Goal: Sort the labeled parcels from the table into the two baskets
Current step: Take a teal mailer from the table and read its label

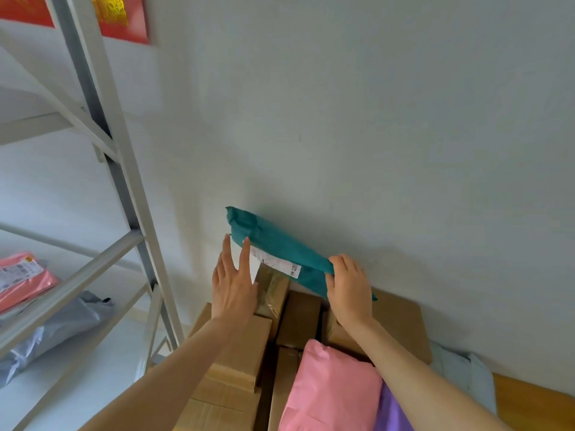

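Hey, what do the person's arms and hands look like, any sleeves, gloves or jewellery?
Both hands are bare: the left hand and right hand wear no gloves, and no ring shows. The left forearm and right forearm are uncovered to the frame edge, with no sleeve, watch or bracelet in view.

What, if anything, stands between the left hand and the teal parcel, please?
Nothing visible does. The left hand is open, its straight fingertips right at the near edge of the teal parcel; the right hand grips the parcel's other end.
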### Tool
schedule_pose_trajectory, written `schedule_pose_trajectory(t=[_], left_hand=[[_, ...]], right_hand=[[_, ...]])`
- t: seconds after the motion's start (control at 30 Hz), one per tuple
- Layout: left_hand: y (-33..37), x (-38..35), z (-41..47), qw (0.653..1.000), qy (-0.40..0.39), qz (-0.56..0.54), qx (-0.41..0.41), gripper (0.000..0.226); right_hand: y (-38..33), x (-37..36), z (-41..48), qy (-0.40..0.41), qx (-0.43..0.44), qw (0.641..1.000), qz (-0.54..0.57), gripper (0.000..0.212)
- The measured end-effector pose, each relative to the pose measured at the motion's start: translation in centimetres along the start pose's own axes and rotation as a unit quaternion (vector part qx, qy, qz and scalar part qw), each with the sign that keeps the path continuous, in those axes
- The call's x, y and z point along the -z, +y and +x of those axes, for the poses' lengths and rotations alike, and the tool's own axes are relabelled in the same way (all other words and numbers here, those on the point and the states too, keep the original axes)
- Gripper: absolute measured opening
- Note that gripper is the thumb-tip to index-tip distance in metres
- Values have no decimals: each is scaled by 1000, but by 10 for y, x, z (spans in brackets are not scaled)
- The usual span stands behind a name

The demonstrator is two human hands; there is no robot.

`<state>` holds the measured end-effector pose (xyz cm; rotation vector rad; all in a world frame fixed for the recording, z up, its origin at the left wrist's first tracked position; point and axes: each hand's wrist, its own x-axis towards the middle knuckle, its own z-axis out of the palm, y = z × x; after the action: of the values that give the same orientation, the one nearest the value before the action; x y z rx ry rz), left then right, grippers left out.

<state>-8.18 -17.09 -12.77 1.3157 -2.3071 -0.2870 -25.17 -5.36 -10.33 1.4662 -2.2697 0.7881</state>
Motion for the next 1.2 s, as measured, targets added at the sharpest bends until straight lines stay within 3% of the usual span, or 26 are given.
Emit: schedule_pose_trajectory(t=[0.2, 0.33, 0.43, 0.53, 0.63, 0.7, 1.0, 1.2], left_hand=[[17, 20, -7, 995, -85, -42, 27, 69], [32, 38, -16, 966, -141, -186, 109, 59], [46, 49, -25, 917, -166, -322, 168, 69], [57, 65, -41, 847, -193, -452, 205, 71], [69, 83, -62, 792, -230, -530, 197, 70], [77, 93, -79, 773, -239, -555, 192, 68], [87, 125, -159, 784, -245, -533, 203, 67], [83, 149, -197, 784, -248, -537, 189, 62]], right_hand=[[-7, 25, -1, 35, -61, 992, 106, 13], [-10, 41, -12, 28, -153, 962, 224, 11], [-11, 58, -26, 18, -217, 921, 323, 4], [-9, 77, -45, 17, -264, 881, 392, 2], [-4, 98, -69, 15, -284, 858, 428, 4], [-2, 112, -86, 9, -290, 847, 446, 6], [-8, 158, -161, -36, -274, 815, 509, 4], [-17, 190, -189, -106, -264, 796, 535, 18]])
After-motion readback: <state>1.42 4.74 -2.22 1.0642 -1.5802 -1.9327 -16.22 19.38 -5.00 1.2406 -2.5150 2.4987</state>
